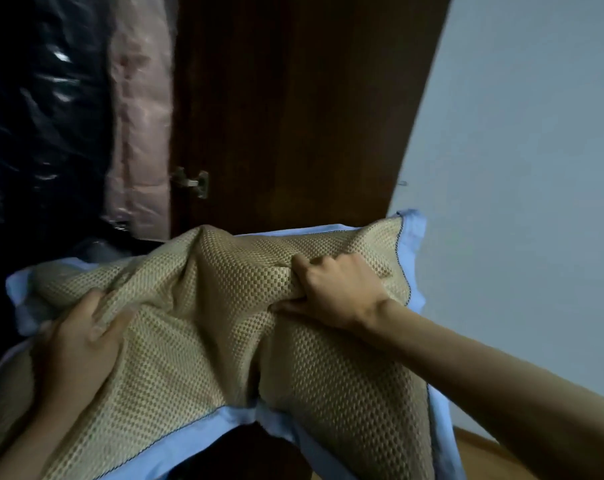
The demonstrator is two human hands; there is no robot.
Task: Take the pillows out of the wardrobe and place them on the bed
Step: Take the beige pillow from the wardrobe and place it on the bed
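Note:
A tan woven-mesh pillow [207, 306] with a light blue border fills the lower half of the view, bunched and creased in the middle. My left hand [78, 337] clutches a fold of its fabric at the left side. At the upper right part, my right hand [335, 292] grips another fold, fingers dug into the cover. The pillow hangs in the air in front of the open wardrobe [51, 116]. The bed is out of view.
The dark brown wardrobe door [293, 109] stands open behind the pillow, its metal hinge [193, 181] showing. Inside the wardrobe hang a pink padded garment [141, 116] and shiny dark plastic. A pale wall [536, 133] is on the right, wooden floor [480, 452] at the bottom right.

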